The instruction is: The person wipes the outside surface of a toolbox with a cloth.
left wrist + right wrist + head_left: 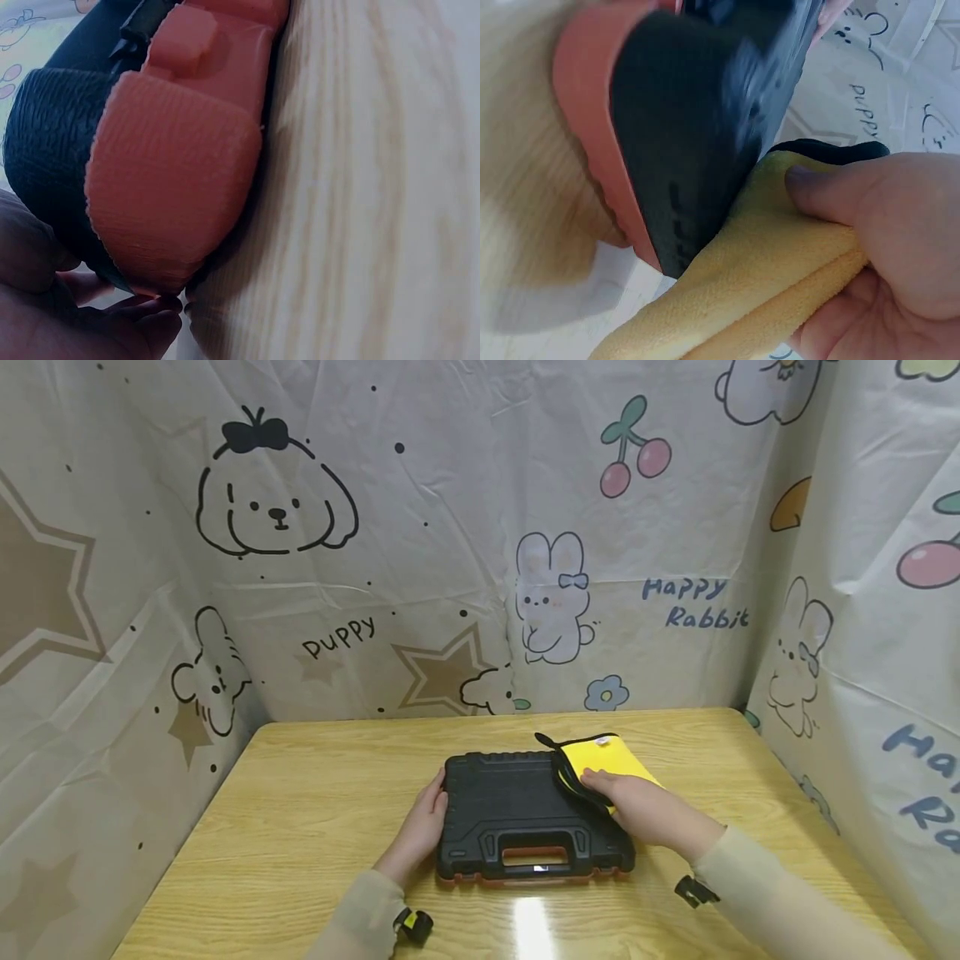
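Note:
A black plastic tool case (498, 793) with an orange-red lower half (172, 172) lies flat on the table, its carry handle (536, 852) toward me. My left hand (420, 827) holds the case at its left side; the left wrist view shows its fingers curled at the case's corner. In my right hand (648, 806) is a folded yellow cloth (600, 756) with black edging and a black loop, pinched between thumb and fingers. The cloth lies over the case's right part, and in the right wrist view its fuzzy folds (757, 247) press against the case's side.
The wooden table (315, 810) spreads out around the case. Printed white curtains (420, 568) with cartoon animals stand along the back and both sides. A black wrist strap device (416, 927) sits on the left sleeve, another (696, 891) on the right.

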`<act>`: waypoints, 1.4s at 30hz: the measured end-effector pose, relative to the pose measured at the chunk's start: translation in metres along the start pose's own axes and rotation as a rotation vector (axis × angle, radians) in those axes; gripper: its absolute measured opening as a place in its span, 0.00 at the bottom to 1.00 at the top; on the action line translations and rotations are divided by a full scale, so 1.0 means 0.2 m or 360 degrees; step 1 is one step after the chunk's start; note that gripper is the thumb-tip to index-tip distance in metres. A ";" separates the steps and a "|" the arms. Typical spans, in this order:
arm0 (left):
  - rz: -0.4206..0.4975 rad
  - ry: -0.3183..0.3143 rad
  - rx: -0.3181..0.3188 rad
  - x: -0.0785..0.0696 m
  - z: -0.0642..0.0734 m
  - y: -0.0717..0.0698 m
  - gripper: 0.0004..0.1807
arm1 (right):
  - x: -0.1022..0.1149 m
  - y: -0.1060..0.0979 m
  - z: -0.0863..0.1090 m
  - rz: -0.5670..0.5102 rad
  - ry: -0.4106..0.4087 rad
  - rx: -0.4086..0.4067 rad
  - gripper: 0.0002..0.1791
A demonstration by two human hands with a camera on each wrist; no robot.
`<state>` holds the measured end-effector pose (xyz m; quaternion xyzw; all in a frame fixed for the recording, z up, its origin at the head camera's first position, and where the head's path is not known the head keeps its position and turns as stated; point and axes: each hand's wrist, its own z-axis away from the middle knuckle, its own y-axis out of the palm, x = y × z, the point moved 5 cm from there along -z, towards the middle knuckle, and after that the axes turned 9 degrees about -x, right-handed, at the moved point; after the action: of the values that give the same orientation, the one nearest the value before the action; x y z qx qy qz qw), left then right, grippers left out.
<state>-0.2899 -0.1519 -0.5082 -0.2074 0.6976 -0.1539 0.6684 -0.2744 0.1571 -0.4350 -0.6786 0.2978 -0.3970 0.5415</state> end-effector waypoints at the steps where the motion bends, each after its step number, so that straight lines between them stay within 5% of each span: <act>1: 0.0001 0.0000 -0.0001 0.00 0.00 0.00 0.29 | 0.01 0.00 0.02 -0.0001 -0.0005 -0.0004 0.29; 22: -0.0022 0.0013 -0.0003 -0.01 0.00 0.00 0.28 | 0.16 0.02 0.33 -0.0050 -0.0093 -0.0136 0.36; 42: -0.0033 -0.0023 0.0000 -0.01 0.00 0.00 0.29 | 0.19 0.03 0.43 0.0035 -0.0167 -0.0188 0.37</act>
<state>-0.2899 -0.1504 -0.5066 -0.2157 0.6906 -0.1593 0.6718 -0.1808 0.1660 -0.4407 -0.7260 0.2992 -0.3366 0.5197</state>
